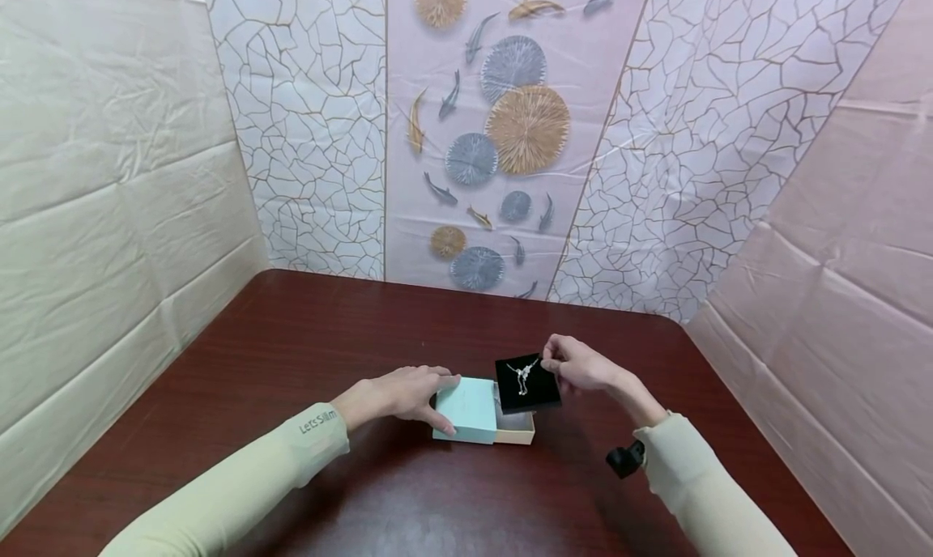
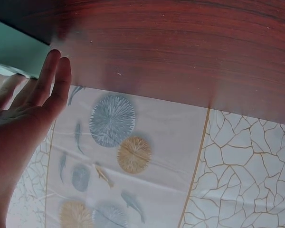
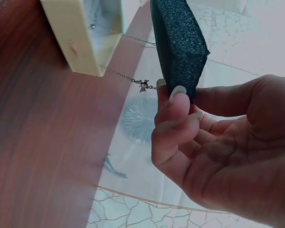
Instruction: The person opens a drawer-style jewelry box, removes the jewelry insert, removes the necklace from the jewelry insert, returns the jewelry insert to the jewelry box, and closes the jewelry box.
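My right hand [image 1: 583,365] pinches the right edge of a black foam jewellery pad [image 1: 538,391], raised and tilted over the box's right side. A silver necklace [image 1: 522,375] lies on the pad's face. In the right wrist view its chain [image 3: 118,73] stretches from the pad to the box's open drawer. My left hand [image 1: 404,393] holds the left end of the light-blue box sleeve [image 1: 470,411], thumb at the near edge and fingers at the far edge. From the sleeve's right side sticks out the cream drawer [image 1: 516,437], greyish inside. The left wrist view shows only the sleeve's corner [image 2: 19,52].
The box stands on a dark reddish-brown wooden table [image 1: 350,322]. Behind the table hangs a patterned cloth [image 1: 474,176] with fish and round motifs; pale cloth walls [image 1: 109,176] close off both sides. A small black device [image 1: 625,460] sits at the right wrist.
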A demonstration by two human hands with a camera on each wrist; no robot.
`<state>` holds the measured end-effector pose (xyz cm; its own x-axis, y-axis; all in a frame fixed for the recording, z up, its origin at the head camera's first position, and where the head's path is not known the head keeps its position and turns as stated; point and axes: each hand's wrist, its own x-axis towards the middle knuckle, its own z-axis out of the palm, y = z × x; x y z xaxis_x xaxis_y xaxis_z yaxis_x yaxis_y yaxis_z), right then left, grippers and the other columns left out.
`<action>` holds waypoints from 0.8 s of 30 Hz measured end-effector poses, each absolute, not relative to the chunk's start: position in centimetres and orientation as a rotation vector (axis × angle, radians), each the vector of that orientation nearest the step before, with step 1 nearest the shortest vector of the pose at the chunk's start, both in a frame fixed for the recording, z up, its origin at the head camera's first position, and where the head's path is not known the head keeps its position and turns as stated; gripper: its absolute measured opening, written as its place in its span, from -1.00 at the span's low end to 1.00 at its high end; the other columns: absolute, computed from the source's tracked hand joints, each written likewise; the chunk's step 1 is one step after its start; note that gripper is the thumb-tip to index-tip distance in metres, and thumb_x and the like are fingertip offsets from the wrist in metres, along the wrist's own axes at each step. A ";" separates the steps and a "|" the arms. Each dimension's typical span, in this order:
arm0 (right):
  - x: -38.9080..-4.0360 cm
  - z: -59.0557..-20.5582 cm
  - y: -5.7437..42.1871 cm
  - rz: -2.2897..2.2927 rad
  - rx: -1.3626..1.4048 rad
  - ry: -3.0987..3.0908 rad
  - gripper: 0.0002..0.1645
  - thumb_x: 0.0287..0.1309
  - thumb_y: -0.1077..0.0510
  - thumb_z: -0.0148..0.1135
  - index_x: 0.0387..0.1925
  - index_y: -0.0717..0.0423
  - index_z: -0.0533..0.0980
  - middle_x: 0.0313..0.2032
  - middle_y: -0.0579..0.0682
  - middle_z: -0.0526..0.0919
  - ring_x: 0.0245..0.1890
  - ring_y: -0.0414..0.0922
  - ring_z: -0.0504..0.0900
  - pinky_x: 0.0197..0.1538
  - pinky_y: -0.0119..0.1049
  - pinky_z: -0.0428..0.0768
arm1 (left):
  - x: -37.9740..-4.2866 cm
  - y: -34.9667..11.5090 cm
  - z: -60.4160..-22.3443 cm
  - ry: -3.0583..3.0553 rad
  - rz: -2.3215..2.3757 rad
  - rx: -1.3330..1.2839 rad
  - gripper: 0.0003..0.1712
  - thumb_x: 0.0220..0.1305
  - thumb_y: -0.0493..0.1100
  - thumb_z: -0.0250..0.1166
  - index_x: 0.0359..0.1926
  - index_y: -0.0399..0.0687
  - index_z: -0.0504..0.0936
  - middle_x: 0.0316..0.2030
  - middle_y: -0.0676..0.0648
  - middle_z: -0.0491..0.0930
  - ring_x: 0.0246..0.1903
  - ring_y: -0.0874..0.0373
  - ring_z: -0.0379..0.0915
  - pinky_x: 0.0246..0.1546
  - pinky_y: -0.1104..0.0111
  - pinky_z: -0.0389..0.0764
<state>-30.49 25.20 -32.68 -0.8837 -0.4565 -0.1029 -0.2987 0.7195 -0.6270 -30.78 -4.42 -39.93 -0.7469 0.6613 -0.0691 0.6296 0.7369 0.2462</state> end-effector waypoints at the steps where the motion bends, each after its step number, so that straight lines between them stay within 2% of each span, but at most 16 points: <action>1: -30.5 -32.5 25.2 -0.925 -0.595 2.677 -0.90 0.38 0.31 -0.05 -0.28 0.31 0.31 -0.65 0.05 0.46 -0.73 -0.14 0.47 -0.67 -0.33 0.42 | -30.8 -4.4 -39.9 2.785 0.310 1.044 0.05 -0.01 0.37 0.38 0.41 -0.02 0.29 0.35 -0.11 0.35 0.21 0.01 0.42 0.17 0.14 0.47; 8: -30.5 -31.0 25.5 -1.003 -0.621 2.678 -0.89 0.37 0.31 -0.03 -0.26 0.33 0.29 -0.63 0.09 0.47 -0.70 -0.16 0.46 -0.65 -0.28 0.46 | -31.1 -4.3 -39.1 2.792 0.355 1.072 -0.01 -0.01 0.44 0.32 0.35 0.00 0.39 0.34 -0.11 0.36 0.18 -0.01 0.31 0.13 0.13 0.44; 12: -30.5 -30.1 25.4 -1.008 -0.625 2.701 -0.89 0.38 0.29 -0.02 -0.26 0.31 0.29 -0.63 0.08 0.47 -0.70 -0.17 0.46 -0.65 -0.27 0.46 | -31.8 -3.6 -38.0 2.838 0.579 1.097 -0.14 0.17 0.36 0.23 0.29 -0.13 0.44 0.27 -0.14 0.44 0.23 -0.02 0.31 0.24 0.12 0.37; 15: -30.6 -29.6 25.3 -1.017 -0.631 2.713 -0.88 0.38 0.29 -0.03 -0.27 0.31 0.29 -0.64 0.06 0.47 -0.70 -0.16 0.47 -0.65 -0.31 0.46 | -32.4 -2.5 -37.0 2.803 0.895 1.068 -0.33 0.32 0.25 0.15 0.20 -0.17 0.51 0.08 -0.12 0.61 0.10 0.06 0.48 0.14 0.21 0.48; 18: -30.6 -29.0 25.1 -1.034 -0.634 2.714 -0.88 0.38 0.29 -0.03 -0.27 0.31 0.29 -0.63 0.07 0.46 -0.69 -0.13 0.48 -0.64 -0.28 0.47 | -32.8 -1.3 -36.1 2.627 1.252 0.943 -0.49 0.40 0.17 0.08 0.06 -0.15 0.56 -0.16 -0.11 0.69 -0.18 0.12 0.62 -0.14 0.29 0.61; 21: -30.7 -28.5 24.8 -1.036 -0.636 2.718 -0.88 0.39 0.28 -0.03 -0.27 0.30 0.29 -0.60 0.06 0.46 -0.68 -0.15 0.47 -0.64 -0.29 0.47 | -33.0 -0.3 -35.4 2.332 1.545 0.750 -0.52 0.43 0.13 0.05 0.00 -0.19 0.55 -0.30 -0.13 0.69 -0.36 0.12 0.63 -0.30 0.32 0.65; 24: -30.7 -28.1 24.7 -1.035 -0.627 2.726 -0.89 0.39 0.28 -0.04 -0.26 0.30 0.30 -0.57 0.07 0.46 -0.67 -0.18 0.46 -0.63 -0.33 0.46 | -33.1 0.5 -35.1 2.037 1.737 0.612 -0.56 0.45 0.06 0.05 -0.02 -0.27 0.50 -0.36 -0.13 0.67 -0.40 0.11 0.63 -0.31 0.30 0.67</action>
